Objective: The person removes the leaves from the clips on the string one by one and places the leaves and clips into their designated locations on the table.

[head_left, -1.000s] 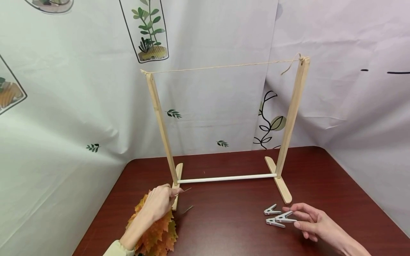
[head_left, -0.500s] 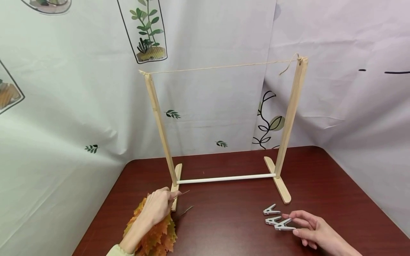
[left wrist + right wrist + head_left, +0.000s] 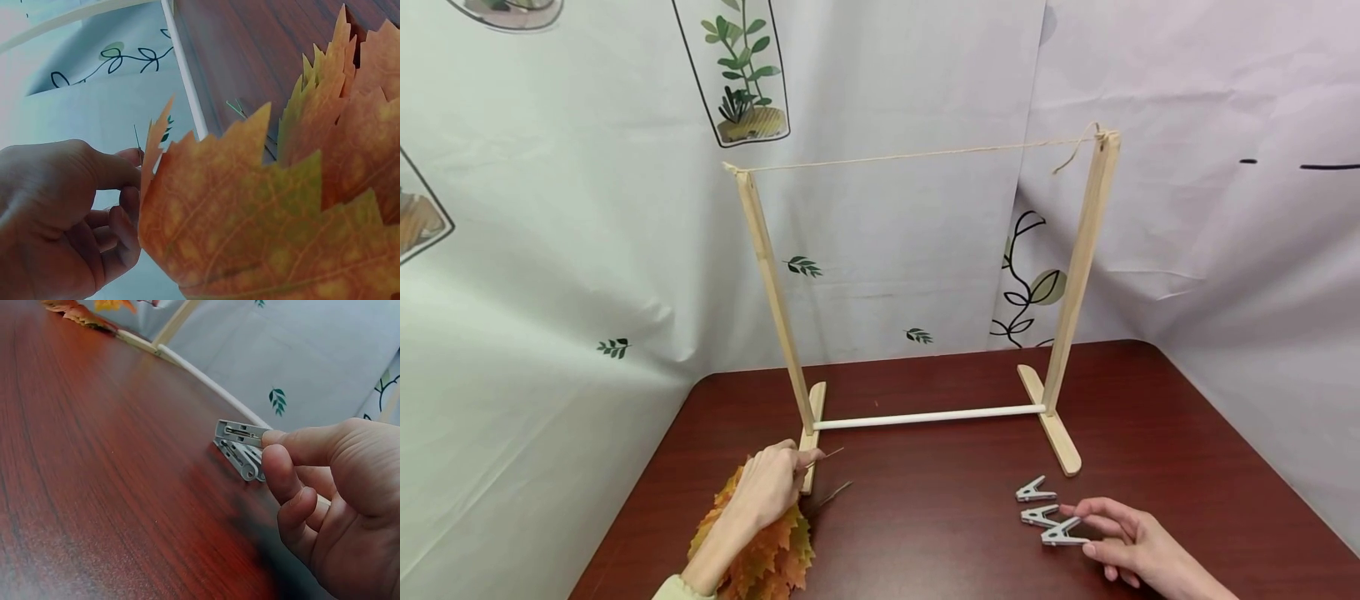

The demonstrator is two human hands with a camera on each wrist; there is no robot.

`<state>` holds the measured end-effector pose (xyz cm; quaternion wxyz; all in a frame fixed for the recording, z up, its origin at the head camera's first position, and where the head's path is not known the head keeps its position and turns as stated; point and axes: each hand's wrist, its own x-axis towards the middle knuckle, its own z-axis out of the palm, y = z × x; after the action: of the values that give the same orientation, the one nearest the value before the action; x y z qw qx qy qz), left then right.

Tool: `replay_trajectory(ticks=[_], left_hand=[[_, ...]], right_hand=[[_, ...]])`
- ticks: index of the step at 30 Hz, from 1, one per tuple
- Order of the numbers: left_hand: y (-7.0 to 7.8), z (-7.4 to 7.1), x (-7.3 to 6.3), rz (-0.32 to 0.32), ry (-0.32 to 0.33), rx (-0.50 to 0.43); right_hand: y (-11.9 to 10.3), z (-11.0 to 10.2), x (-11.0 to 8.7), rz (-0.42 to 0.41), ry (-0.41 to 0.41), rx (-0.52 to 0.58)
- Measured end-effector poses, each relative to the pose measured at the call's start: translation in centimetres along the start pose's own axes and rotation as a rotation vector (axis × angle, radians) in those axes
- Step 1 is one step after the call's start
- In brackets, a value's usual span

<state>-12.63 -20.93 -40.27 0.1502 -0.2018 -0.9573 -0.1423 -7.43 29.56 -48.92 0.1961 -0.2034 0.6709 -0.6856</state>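
Observation:
My left hand (image 3: 767,479) is over a pile of orange and yellow artificial maple leaves (image 3: 775,558), pinching the thin stem of a leaf (image 3: 231,219) between thumb and finger. That leaf fills much of the left wrist view and covers part of the fingers. At the right, my right hand (image 3: 1127,542) pinches one handle end of a grey clothespin (image 3: 240,432) between thumb and forefinger. Two more grey clothespins lie on the table just beyond it, the middle clothespin (image 3: 1039,515) and the far clothespin (image 3: 1034,490).
A wooden stand with a left post (image 3: 771,292) and a right post (image 3: 1081,275) rises behind the hands. Twine (image 3: 917,156) runs between the post tops, a white rod (image 3: 928,417) joins the feet. Everything rests on a dark red table (image 3: 925,517) before a printed cloth (image 3: 910,250).
My right hand has drawn its clothespin nearer to me, away from the two others. The left hand keeps hold of the stem and has barely moved.

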Motion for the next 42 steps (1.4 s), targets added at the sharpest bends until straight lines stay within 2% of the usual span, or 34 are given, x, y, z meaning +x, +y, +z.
replay_trajectory(ticks=[9,16,26,42], left_hand=[[-0.2,0.4,-0.2,-0.001,0.007,-0.038],[-0.6,1.0,-0.4,0.013,0.011,-0.022],[-0.9,1.7,-0.8,0.000,-0.008,0.007],[-1.5,2.8,-1.0,-0.009,-0.022,-0.018]], right_hand=[[0.3,-0.1,-0.2,0.091,0.028,0.009],[0.6,0.0,-0.1,0.046,0.031,-0.022],[0.7,0.3,-0.2,0.063,0.058,-0.038],[0.8,0.5,-0.1,0.021,0.059,-0.068]])
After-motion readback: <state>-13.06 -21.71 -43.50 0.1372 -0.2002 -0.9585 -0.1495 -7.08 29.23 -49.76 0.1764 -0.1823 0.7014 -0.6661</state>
